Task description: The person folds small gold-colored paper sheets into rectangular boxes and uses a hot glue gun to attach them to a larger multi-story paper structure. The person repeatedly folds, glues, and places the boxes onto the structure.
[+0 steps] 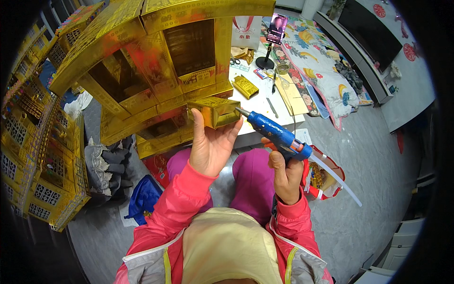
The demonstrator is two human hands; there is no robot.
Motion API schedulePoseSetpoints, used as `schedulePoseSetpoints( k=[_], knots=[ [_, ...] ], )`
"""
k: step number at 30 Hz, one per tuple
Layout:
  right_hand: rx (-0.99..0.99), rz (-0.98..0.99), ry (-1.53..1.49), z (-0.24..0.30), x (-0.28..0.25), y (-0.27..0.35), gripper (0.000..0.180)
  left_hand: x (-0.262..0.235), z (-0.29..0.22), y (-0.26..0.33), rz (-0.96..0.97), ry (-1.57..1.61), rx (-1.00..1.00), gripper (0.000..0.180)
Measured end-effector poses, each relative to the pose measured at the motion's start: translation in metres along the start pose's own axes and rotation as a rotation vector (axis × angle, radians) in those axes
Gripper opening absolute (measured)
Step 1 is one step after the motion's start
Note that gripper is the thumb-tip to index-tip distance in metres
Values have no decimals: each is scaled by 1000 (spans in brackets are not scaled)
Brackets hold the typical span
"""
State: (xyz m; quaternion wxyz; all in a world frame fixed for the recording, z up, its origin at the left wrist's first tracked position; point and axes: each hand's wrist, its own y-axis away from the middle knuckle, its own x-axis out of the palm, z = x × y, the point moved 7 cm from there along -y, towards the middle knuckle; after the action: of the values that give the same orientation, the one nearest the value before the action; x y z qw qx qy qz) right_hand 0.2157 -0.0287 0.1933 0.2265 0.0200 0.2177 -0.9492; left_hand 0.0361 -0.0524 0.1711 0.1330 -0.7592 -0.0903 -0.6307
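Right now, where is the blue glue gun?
In the head view, the blue glue gun is just right of centre, gripped by the right hand, its nozzle touching the small gold box in the left hand.

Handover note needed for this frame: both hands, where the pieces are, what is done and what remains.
Left hand: holds a small gold paper block against the front of the gold paper house.
Right hand: grips the blue glue gun, nozzle at the block's right edge.
Done: house largely assembled.
Left: the block looks not yet fixed; another gold block lies on the white table.
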Motion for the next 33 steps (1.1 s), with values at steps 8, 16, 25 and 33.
schedulePoseSetpoints(
  k=[8,16,25,33],
  knots=[
    [-183,32,68,12,11,1,27,-2,3,1,0,-149,48,67],
    [-50,-91,-50,-4,-6,7,21,-15,-10,0,-64,-533,322,54],
    [-61,-102,-29,-3,-9,9,21,-18,-10,2,-14,-648,381,61],
    [-88,-131,-58,-6,-11,13,26,-17,-13,0,88,-536,319,65]
  ],
)
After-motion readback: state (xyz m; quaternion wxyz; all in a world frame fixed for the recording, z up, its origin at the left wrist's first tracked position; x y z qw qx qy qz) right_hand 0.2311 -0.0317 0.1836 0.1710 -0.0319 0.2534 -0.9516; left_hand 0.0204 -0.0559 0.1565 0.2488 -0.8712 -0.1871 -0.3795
